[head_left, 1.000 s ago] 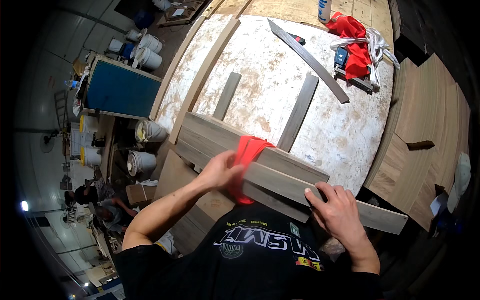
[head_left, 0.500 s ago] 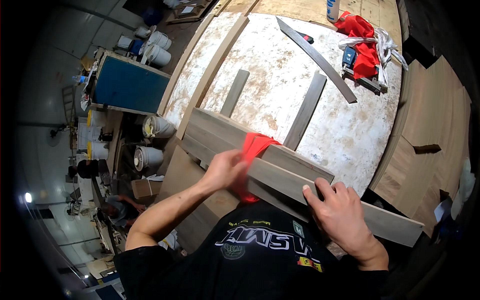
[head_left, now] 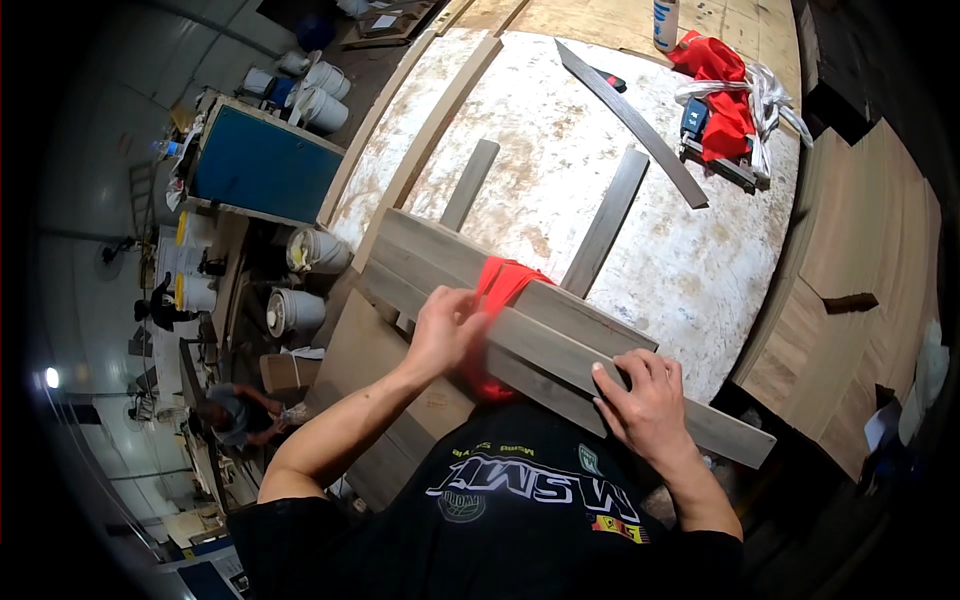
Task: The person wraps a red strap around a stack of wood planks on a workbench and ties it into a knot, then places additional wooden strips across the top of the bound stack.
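Note:
A long grey-brown wooden board (head_left: pixel 560 350) lies lengthwise in front of my body, on its narrow side or tilted; I cannot tell which. My left hand (head_left: pixel 445 325) is closed on a red cloth (head_left: pixel 505 285), which is draped over the board and blurred where it hangs down. Farther right, my right hand (head_left: pixel 645 400) grips the same board, with the thumb on its upper edge and the other fingers over the far side. Directly behind is a second, similar board (head_left: pixel 440 245), partly under the cloth. Two short wooden strips (head_left: pixel 607 225) extend away from it across the white-stained worktable (head_left: pixel 540 110).
A dark curved strip (head_left: pixel 635 115) lies farther back. At the far right are a red cloth bundle (head_left: pixel 720 85), a blue-and-black tool (head_left: pixel 697 118) and a bottle (head_left: pixel 665 25). Wood panels (head_left: pixel 850 250) stand to the right. Buckets (head_left: pixel 295 312) and a seated co-worker (head_left: pixel 240 412) are leftward.
The front board has slid to the left, its right end now nearer my right hand's side of the table. My right hand has moved left with it. My left hand stays on the red cloth.

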The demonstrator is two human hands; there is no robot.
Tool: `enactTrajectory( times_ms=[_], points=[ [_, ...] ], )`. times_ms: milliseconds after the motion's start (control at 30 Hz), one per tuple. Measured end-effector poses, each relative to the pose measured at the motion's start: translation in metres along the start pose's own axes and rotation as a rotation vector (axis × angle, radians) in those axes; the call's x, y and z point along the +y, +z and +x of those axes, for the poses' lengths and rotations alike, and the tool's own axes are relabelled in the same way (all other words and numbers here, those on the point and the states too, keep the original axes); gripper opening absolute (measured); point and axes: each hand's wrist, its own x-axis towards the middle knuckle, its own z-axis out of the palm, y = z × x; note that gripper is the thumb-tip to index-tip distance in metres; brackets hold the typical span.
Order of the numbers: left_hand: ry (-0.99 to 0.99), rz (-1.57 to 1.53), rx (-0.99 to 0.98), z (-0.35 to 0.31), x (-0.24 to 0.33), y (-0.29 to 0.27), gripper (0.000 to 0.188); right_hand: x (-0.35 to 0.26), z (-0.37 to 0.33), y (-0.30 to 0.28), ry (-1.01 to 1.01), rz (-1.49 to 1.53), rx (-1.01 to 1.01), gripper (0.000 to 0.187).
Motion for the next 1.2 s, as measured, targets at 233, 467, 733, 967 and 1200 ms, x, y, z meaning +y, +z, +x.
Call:
enactTrajectory(
  times_ms=[233,467,733,967,1200],
  points=[
    [0.090,-0.004,0.112,-0.003,-0.002,0.011,0.040,0.007,0.005,0.020,-0.016,0.084,0.052,0.044],
    [0.070,-0.023,0.144,0.006,-0.018,0.001,0.046,-0.009,0.014,0.034,0.030,0.101,0.103,0.046],
    [0.001,-0.102,0.151,-0.012,-0.029,-0.004,0.039,-0.013,0.013,0.033,0.026,0.055,0.057,0.050],
    [0.098,-0.057,0.277,-0.020,-0.027,0.001,0.050,-0.018,0.022,0.035,0.000,0.000,0.035,0.045],
    [0.074,-0.031,0.259,-0.022,-0.025,0.003,0.049,-0.039,0.075,0.070,-0.029,0.023,0.027,0.044]
  ],
)
